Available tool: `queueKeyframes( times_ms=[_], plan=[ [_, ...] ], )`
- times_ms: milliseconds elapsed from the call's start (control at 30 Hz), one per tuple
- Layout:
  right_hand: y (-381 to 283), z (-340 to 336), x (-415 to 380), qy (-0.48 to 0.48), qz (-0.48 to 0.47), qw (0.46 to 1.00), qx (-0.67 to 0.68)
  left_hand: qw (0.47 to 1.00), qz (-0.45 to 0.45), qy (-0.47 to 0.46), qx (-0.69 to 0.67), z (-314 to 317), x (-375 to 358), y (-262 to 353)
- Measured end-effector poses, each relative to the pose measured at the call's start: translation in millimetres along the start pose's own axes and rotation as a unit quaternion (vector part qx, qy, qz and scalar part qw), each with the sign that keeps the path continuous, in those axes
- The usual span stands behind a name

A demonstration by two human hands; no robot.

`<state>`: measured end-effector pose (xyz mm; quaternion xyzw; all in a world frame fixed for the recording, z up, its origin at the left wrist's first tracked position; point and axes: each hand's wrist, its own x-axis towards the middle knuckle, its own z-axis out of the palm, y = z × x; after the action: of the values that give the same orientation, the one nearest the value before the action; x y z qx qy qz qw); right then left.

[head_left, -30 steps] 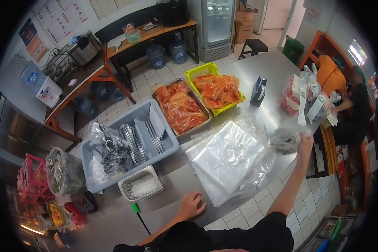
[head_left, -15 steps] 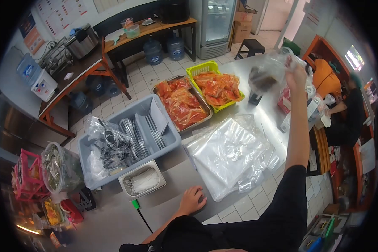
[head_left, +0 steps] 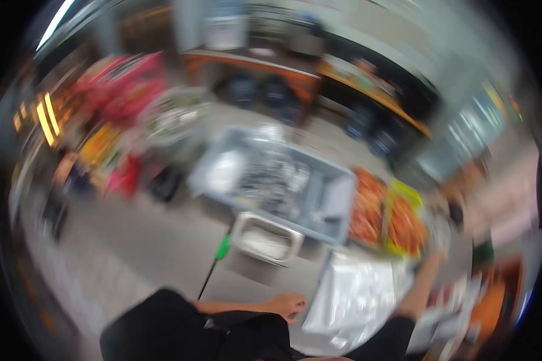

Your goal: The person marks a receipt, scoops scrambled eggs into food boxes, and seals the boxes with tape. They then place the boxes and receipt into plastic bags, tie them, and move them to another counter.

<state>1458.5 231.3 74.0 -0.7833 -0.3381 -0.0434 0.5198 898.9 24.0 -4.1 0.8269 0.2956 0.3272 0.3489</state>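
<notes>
My left hand rests on the metal table with its fingers curled in and nothing visible in it. To its right lies a stack of clear plastic bags. My right hand is stretched out past the stack, beside the yellow basket of orange-red packets. It is closed on a clear plastic bag, smeared by motion; its contents cannot be made out. A metal tray with thin white items stands beyond my left hand.
Behind the metal tray is a grey tub with wrapped dark utensils. More orange-red packets lie beside the basket. A green-tipped black stick lies left of the tray. A person in orange is at the right.
The view has swung left and blurred. My right hand has come down from its raised position with the bag, now beside the yellow basket. My left hand stays on the table.
</notes>
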Motion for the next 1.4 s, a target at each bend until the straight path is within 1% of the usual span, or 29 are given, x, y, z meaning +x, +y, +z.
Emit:
queueKeyframes(
  times_ms=[67,100,167,200,267,300,333,367,400,467,567,633,667,767,800,833,867,900,933,1000,1067,1100,1133,1167,1200,1267,1300,1333,1400],
  plan=[
    [-33,7,-20,0.004,-0.040,0.999,0.024,0.989,-0.006,-0.040,-0.139,-1,0,-1],
    [-63,14,-41,0.010,-0.052,0.997,0.059,0.991,-0.042,0.027,-0.120,-3,0,-3],
    [-121,18,-108,0.014,-0.082,0.987,0.140,0.988,-0.006,-0.063,-0.144,-6,-3,-6],
    [-142,21,-147,-0.009,-0.104,0.980,0.172,0.987,-0.021,-0.032,-0.154,-6,-7,-3],
    [-173,34,-236,-0.107,-0.141,0.949,0.261,0.983,0.122,-0.046,-0.125,-18,-7,-8],
    [-184,48,-277,-0.135,0.028,0.938,0.317,0.979,0.174,-0.052,-0.095,-15,-6,-15],
    [-209,43,-324,-0.213,-0.010,0.936,0.279,0.977,0.181,-0.045,-0.101,-17,-12,-16],
    [-240,33,-377,-0.287,-0.047,0.927,0.237,0.974,0.089,-0.103,-0.179,-21,-19,-16],
    [-288,5,-423,-0.375,0.002,0.882,0.285,0.954,-0.005,-0.161,-0.255,-26,-26,-15],
    [-320,-17,-481,-0.429,-0.075,0.871,0.226,0.924,-0.027,-0.178,-0.337,-80,-68,-2],
    [-324,-26,-555,-0.483,-0.063,0.871,0.070,0.805,-0.105,-0.206,-0.547,-190,-161,-13],
    [-333,-26,-611,-0.512,-0.052,0.857,0.033,0.761,-0.240,-0.136,-0.586,-296,-232,-28],
    [-343,-26,-644,-0.523,-0.020,0.851,0.036,0.770,-0.223,-0.057,-0.595,-353,-270,-46],
    [-357,-3,-743,-0.582,0.017,0.810,0.060,0.869,-0.279,0.207,-0.354,-563,-386,-79],
    [-345,18,-777,-0.608,0.032,0.791,0.059,0.854,-0.336,0.312,-0.245,-632,-424,-85],
    [-344,34,-817,-0.624,-0.030,0.779,0.060,0.858,-0.344,0.380,-0.022,-696,-452,-75],
    [-339,52,-865,-0.621,0.016,0.777,0.100,0.750,-0.486,0.442,0.078,-748,-476,-79],
    [-422,43,-889,-0.617,-0.112,0.778,0.022,0.714,-0.415,0.479,0.297,-803,-529,-130],
    [-470,41,-919,-0.625,-0.116,0.770,0.056,0.703,-0.449,0.437,0.335,-850,-555,-135],
    [-537,49,-960,-0.608,-0.097,0.781,0.099,0.687,-0.450,0.495,0.284,-901,-596,-185],
    [-583,55,-988,-0.732,-0.275,0.603,0.157,0.739,-0.434,0.490,0.160,-918,-625,-258],
    [-595,57,-997,-0.715,-0.248,0.634,0.162,0.836,-0.457,0.256,0.163,-930,-638,-293],
    [-600,59,-1002,-0.745,-0.251,0.601,0.143,0.756,-0.529,0.319,-0.216,-895,-599,-252],
    [-604,58,-1005,-0.777,-0.253,0.563,0.122,0.765,-0.549,0.274,-0.198,-896,-604,-267],
    [-602,61,-1010,-0.768,-0.232,0.585,0.118,0.783,-0.563,0.210,-0.162,-888,-579,-238],
    [-590,76,-1019,-0.754,-0.233,0.613,0.041,0.797,-0.594,0.099,-0.043,-866,-577,-252],
    [-585,77,-1027,-0.738,-0.124,0.658,0.087,0.801,-0.590,0.088,-0.052,-843,-563,-233],
    [-596,67,-1023,-0.737,0.041,0.666,0.106,0.804,-0.587,0.073,-0.063,-805,-545,-207],
    [-598,52,-1020,-0.693,0.216,0.657,0.203,0.856,-0.501,0.114,-0.060,-725,-512,-165]
  ],
)
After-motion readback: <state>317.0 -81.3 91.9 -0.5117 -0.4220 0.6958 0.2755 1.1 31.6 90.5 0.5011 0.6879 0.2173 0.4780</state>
